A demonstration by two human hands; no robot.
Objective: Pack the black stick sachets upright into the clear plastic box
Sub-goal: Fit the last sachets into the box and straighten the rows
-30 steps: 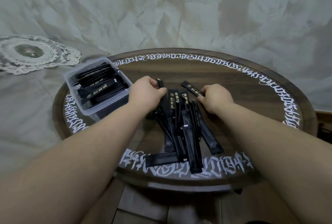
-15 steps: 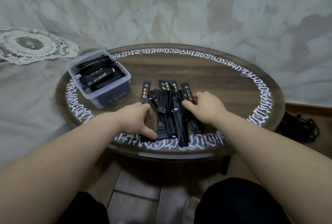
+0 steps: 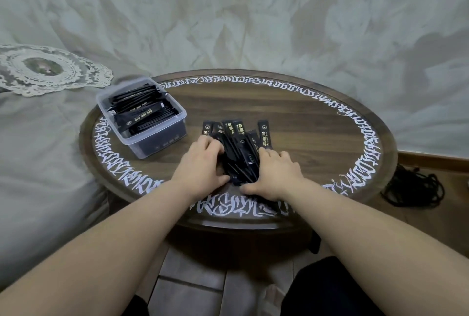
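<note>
Several black stick sachets (image 3: 237, 138) lie in a tight bundle on the round wooden table (image 3: 304, 123), their gold-printed tops pointing away from me. My left hand (image 3: 203, 163) cups the bundle's left side, fingers curled over it and thumb at its near end. On the right side my right hand (image 3: 276, 176) grips the same bundle, its thumb along the near end too. The lower halves of the sachets are hidden between my hands. The clear plastic box (image 3: 157, 144) stands at the table's back left, holding several more black sachets that lie slanted inside it.
White script runs round the table's rim (image 3: 228, 208). A grey bedspread with a lace doily (image 3: 48, 69) lies to the left. A black cable (image 3: 416, 189) is coiled on the floor at the right. Tiled floor and my knees show below the table.
The loosely spread sachets have been drawn together into one compact bundle. Both hands have closed in on its sides, and their thumbs now sit at its near end.
</note>
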